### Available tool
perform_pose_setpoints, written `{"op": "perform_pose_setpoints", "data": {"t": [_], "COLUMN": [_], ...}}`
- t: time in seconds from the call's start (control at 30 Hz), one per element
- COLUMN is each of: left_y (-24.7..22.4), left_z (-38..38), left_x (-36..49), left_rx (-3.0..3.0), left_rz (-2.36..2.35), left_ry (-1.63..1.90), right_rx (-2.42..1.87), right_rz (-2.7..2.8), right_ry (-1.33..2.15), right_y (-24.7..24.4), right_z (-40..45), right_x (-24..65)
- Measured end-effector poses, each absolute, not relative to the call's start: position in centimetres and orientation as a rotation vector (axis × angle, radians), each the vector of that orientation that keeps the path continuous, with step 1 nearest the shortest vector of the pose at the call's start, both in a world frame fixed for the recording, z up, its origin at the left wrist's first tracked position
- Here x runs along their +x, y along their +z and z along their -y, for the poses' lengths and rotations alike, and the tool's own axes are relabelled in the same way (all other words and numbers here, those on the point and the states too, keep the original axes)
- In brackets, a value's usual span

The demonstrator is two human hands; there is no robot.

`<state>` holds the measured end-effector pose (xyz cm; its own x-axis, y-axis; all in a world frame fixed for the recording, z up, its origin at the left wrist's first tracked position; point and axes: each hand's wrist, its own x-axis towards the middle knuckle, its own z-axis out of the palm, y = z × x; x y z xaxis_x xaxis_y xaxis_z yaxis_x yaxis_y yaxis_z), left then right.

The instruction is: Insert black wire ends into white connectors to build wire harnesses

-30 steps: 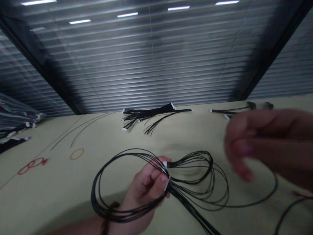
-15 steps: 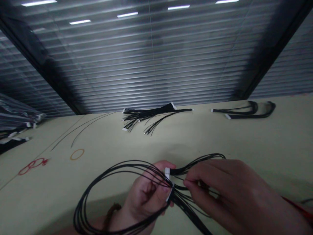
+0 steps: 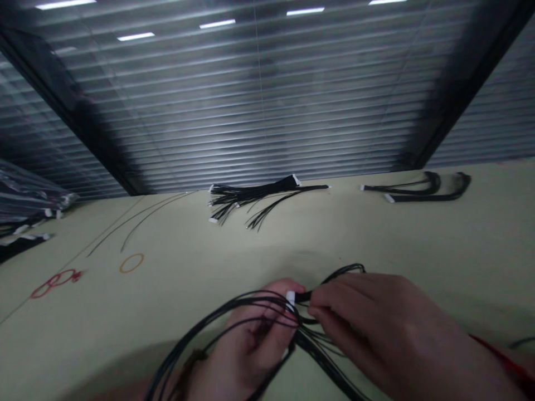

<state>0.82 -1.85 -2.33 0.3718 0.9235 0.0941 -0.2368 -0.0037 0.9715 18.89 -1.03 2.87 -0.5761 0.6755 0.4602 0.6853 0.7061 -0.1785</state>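
Near the bottom middle, my left hand (image 3: pixel 261 334) is closed on a black wire harness (image 3: pixel 200 323), whose white connector (image 3: pixel 290 299) shows between thumb and fingers. Several thin black wires loop from there over the hand and down to the left. A thicker black bundle (image 3: pixel 328 365) runs down to the right. Close beside the connector, my right hand (image 3: pixel 368 317) pinches a thin black wire of the same harness; its fingertips hide the wire's end. Behind the right fingers, a bent loop of black wires (image 3: pixel 345 271) rises.
Black cable bundles with white connectors (image 3: pixel 259 192) lie at the table's back edge, with bent ones (image 3: pixel 426 197) farther right. Left are a yellow rubber band (image 3: pixel 131 263), red rings (image 3: pixel 54 284), loose wires (image 3: pixel 142 220) and plastic-wrapped harnesses (image 3: pixel 31 195). Window blinds (image 3: pixel 259 100) stand behind.
The right fingertips have moved slightly left, closer to the connector. My left hand has turned a little, and the big wire loop has dropped lower and to the right.
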Motion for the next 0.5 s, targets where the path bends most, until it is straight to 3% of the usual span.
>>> {"op": "perform_pose_setpoints", "data": {"t": [0.33, 0.5], "left_y": [-3.0, -3.1], "left_z": [1.4, 1.6], "left_x": [1.0, 1.0], "left_rx": [1.067, 1.096], "left_rz": [-0.824, -0.739], "left_ry": [1.149, 1.179], "right_rx": [-0.943, -1.175], "right_rz": [2.620, 2.462], "right_ry": [-0.165, 0.376], "right_y": [0.6, 1.2], "right_z": [2.3, 1.6], "right_x": [22.2, 19.2]}}
